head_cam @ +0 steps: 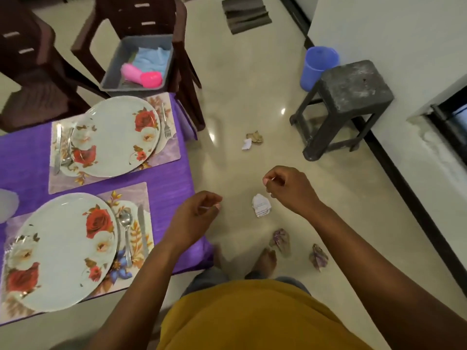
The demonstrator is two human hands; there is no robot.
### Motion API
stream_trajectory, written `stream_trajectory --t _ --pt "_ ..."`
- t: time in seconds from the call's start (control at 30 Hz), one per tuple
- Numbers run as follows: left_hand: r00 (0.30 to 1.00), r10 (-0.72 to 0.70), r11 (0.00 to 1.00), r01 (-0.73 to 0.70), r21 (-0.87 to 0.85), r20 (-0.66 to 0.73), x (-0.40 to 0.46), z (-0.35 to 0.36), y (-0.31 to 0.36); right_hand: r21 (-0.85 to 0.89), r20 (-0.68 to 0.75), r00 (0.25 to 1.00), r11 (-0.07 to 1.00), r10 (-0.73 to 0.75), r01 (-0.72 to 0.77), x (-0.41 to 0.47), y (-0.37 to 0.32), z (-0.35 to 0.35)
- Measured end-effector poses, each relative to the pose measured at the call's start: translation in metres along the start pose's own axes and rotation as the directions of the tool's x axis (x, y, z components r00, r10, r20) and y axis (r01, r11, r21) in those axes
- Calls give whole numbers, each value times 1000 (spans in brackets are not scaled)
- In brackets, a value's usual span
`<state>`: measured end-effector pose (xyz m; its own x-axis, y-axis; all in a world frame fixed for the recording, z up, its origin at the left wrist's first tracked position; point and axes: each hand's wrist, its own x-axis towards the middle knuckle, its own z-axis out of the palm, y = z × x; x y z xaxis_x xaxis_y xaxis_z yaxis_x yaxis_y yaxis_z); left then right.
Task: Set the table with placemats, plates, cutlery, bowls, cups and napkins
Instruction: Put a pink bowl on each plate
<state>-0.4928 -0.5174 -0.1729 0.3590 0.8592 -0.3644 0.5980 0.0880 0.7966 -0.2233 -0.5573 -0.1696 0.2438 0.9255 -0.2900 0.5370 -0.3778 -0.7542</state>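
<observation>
Both hands held out over the floor beside the table — left hand (195,218) and right hand (285,189) with fingers loosely curled, gripping nothing. On the purple tablecloth (30,152), two placemats: near placemat (131,195) with plate (63,248), spoon (125,231) and knife (142,228); far placemat (165,150) with plate (116,135), fork (165,122), knife (58,147). Beyond, on a brown chair (184,72), a grey tray (113,64) with pink cups (141,75) and blue cloth (151,58) — crumpled paper (260,205) on the floor.

Mustard-yellow shirt (242,314), bare forearms
</observation>
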Motion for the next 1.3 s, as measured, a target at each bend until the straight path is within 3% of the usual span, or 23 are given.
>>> stream_trajectory --t 0.57,0.97,1.3 --pt "980 -47 988 16 -156 -193 121 -4 56 -42 122 980 986 -156 162 138 -45 -46" --pt "990 -59 998 57 -23 -126 229 -67 75 -30 172 974 988 -145 152 268 -88 -50" --pt "967 -137 985 110 -135 -214 332 -104 96 -49 282 948 985 -146 166 396 -111 -65"
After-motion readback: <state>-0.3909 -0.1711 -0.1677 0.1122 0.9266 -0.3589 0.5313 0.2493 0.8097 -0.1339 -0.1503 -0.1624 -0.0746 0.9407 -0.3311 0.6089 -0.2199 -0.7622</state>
